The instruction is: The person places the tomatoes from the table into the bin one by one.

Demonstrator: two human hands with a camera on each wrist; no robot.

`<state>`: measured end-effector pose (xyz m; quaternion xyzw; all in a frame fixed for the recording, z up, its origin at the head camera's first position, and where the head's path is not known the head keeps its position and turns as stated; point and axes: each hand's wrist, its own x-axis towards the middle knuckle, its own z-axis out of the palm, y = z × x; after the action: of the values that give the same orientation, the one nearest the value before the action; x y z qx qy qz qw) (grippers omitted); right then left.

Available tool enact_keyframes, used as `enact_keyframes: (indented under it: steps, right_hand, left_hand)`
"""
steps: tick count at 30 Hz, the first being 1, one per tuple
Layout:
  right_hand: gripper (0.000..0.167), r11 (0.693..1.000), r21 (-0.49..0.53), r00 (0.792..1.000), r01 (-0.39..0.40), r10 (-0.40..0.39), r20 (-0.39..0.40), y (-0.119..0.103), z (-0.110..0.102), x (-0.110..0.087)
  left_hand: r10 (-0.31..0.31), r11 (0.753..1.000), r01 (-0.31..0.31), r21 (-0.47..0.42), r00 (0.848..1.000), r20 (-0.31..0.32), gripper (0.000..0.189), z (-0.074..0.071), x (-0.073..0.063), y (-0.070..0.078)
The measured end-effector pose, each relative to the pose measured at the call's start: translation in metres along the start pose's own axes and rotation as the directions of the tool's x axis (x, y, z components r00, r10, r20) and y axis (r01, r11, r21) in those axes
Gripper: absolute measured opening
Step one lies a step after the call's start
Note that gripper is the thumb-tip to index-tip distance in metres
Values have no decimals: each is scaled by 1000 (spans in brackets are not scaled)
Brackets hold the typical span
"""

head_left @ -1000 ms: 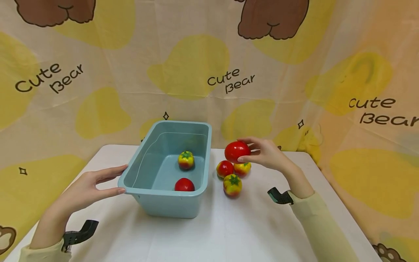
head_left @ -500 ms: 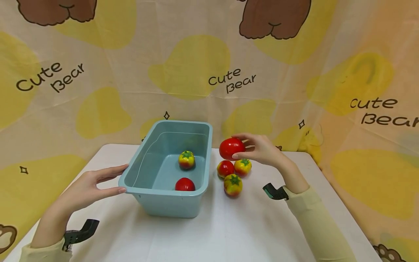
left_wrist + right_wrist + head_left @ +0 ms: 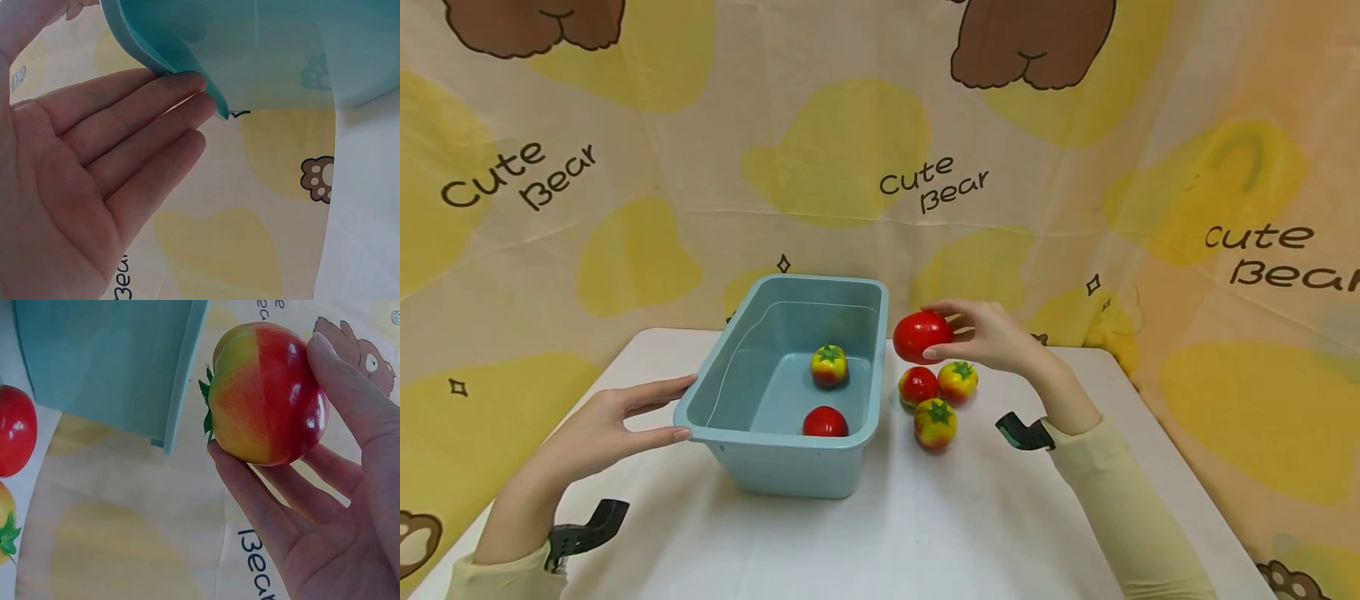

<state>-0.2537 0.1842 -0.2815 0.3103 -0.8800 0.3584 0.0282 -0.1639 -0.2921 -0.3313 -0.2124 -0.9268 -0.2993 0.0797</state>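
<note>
My right hand [image 3: 992,335] grips a toy tomato [image 3: 922,337] between thumb and fingers, in the air just right of the blue-grey plastic bin [image 3: 782,442]. In the right wrist view, the held tomato [image 3: 269,394] is red on one side and yellow-green on the other, its green leaves pointing towards the bin. With nearly straight fingers and its thumb at the near-left corner, my left hand [image 3: 598,429] touches the bin's rim. Inside the bin lie a yellow-red tomato [image 3: 829,367] and a red tomato [image 3: 825,422], the latter partly hidden by the near rim.
Under the held tomato, a red tomato [image 3: 918,387] and two yellow-red ones, the farther tomato [image 3: 958,382] and the nearer tomato [image 3: 936,425], sit close together on the white table [image 3: 970,517]. A bear-print cloth [image 3: 820,150] hangs behind the table.
My right hand has carried the tomato left and slightly up, towards the bin's right rim. The left hand stays at the bin's corner.
</note>
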Motion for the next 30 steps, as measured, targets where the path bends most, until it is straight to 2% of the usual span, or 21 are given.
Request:
enact_keyframes:
  steps: [10, 25, 30]
  right_hand:
    - [57, 1000, 11, 1000, 3, -4, 18, -6, -2, 8]
    - [55, 999, -15, 999, 30, -29, 42, -13, -2, 21]
    - [54, 999, -17, 998, 30, -29, 59, -15, -2, 25]
  left_hand:
    - [13, 1000, -13, -13, 1000, -4, 60, 1, 0, -3]
    - [-24, 1000, 24, 4, 1000, 11, 61, -1, 0, 2]
    - [-19, 1000, 19, -5, 1000, 12, 61, -1, 0, 3]
